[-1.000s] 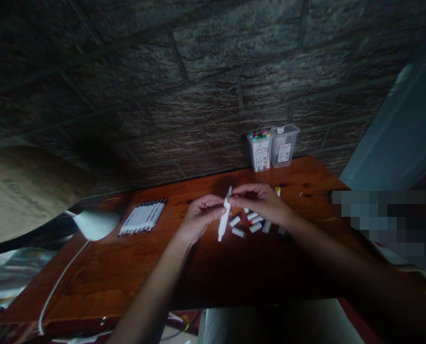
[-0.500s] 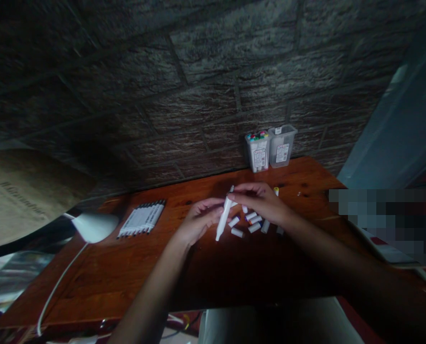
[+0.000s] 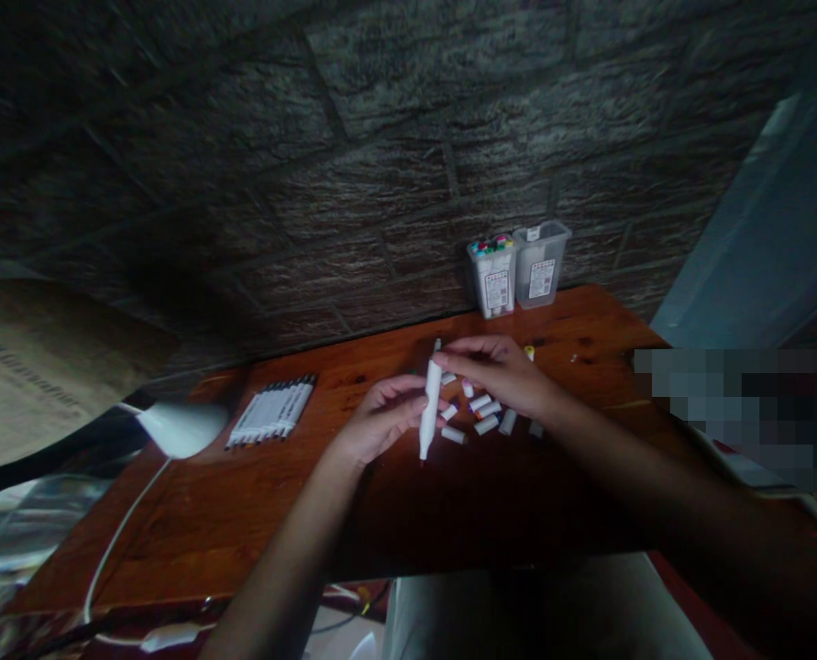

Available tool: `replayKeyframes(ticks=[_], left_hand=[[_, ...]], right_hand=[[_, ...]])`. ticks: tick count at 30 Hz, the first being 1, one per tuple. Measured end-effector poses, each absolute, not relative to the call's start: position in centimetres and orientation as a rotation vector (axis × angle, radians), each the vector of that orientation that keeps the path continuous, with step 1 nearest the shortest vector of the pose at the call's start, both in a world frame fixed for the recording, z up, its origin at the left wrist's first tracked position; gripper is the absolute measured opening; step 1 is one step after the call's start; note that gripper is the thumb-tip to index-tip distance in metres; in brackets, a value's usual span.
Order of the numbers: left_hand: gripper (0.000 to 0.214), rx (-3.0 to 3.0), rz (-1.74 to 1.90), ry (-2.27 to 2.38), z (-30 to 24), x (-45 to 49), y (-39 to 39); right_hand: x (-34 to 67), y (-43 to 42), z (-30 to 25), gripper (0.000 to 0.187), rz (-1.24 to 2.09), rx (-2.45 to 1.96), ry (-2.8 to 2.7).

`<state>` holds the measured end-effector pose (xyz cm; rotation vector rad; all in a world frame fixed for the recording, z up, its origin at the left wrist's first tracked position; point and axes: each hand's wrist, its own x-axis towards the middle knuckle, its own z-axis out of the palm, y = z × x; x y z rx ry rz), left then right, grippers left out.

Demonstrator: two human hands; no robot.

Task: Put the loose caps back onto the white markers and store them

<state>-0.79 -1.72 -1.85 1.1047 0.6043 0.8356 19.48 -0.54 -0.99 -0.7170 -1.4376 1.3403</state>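
Holding a white marker [image 3: 429, 410] between them, both hands meet above the counter [image 3: 194, 513]. All clock directions are read from the marker's middle, as seen in the head view. The left hand [image 3: 380, 420] sits at 9 o'clock, closed in a narrow pinch, with its thumb against the middle of the barrel. The right hand [image 3: 499, 371] sits between 2 and 3 o'clock, with thumb and forefinger pinched at the upper end.

The marker stands nearly upright, its long axis running from just past 12 o'clock to just past 6 o'clock. The barrel is plain, slim and pale, stepping down to a narrower neck at the lower end, where a small reddish point shows. A thin greyish end projects above the right fingertips; its detail is too small to tell.

Short white caps [image 3: 454, 435], some with coloured ends, lie scattered from 3 to 5 o'clock, near the marker. A row of dark-ended markers [image 3: 274, 411] lies at 9 o'clock, beyond the left hand.
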Motion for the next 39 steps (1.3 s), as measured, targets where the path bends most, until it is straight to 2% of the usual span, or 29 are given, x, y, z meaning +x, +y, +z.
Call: replayKeyframes(ticks=[18,27,39], left_hand=[[0.029,1.111,0.76,0.547,-1.4,-0.4,-2.2],[0.028,1.112,0.754,0.561,-1.9,-0.5,-2.0],[0.025,1.069,1.082,0.654,-1.8,-0.7,-0.9]], right_hand=[[19.7,-0.7,-0.8,0.027,1.368,-0.723,-1.469],[19.6,-0.7,-0.8,0.023,1.377,-0.71,-1.428],[22.8,2.4,-1.0,0.036,1.231,-0.899,-1.053]])
